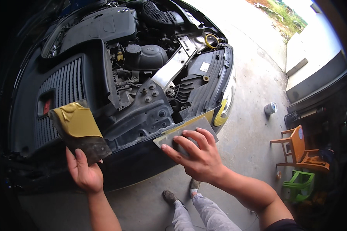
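A concrete garage floor [254,115] runs out to a sunlit driveway, and a dark car [142,115] stands with its engine bay open and front trim off. The person's right hand [198,156] lies flat, fingers spread, pressing a wide metal spreader blade [181,133] against the car's front corner. The blade's long axis slants from lower left up to the right, toward the yellow-masked headlight [223,111]. The left hand [85,173] grips the lower edge of a dark board [81,133] smeared with yellowish filler, held tilted just left of the blade. An orange chair [300,148], a green stool [298,184] and a small tin [270,108] stand well apart at right.
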Tool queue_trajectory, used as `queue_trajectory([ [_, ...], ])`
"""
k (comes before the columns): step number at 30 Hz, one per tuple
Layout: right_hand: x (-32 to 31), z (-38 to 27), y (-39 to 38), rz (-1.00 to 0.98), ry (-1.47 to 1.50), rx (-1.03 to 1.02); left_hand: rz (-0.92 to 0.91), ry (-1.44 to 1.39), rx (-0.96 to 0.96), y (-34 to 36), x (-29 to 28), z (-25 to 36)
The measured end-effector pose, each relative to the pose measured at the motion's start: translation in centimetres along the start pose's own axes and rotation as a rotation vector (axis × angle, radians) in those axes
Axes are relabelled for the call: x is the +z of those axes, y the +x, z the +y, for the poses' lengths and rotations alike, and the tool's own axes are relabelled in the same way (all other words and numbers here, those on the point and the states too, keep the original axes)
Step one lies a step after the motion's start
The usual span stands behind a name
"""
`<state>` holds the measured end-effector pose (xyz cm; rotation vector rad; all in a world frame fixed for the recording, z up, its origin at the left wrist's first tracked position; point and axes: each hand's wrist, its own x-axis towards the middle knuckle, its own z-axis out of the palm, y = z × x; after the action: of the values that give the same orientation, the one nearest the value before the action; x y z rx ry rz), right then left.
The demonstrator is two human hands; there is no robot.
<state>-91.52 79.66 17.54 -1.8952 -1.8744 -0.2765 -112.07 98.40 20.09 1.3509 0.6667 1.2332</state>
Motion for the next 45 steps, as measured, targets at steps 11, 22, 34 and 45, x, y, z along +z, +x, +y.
queue_trajectory([
  [11,0.8,0.1,-0.1,-0.029,-0.008,0.01,-0.125,-0.064,0.017,-0.2,-1.5,-0.4],
  [22,0.3,-1.4,-2.6,-0.036,0.026,0.026,-0.176,-0.107,0.02,-0.2,-2.0,-0.3],
  [34,1.1,-1.8,1.3,-0.013,0.002,0.014,-0.148,-0.099,0.052,-0.3,-2.2,-1.0],
  [45,2.2,-2.6,-2.9,-0.088,0.011,0.027,-0.12,-0.035,0.035,-0.4,-2.1,-0.8],
])
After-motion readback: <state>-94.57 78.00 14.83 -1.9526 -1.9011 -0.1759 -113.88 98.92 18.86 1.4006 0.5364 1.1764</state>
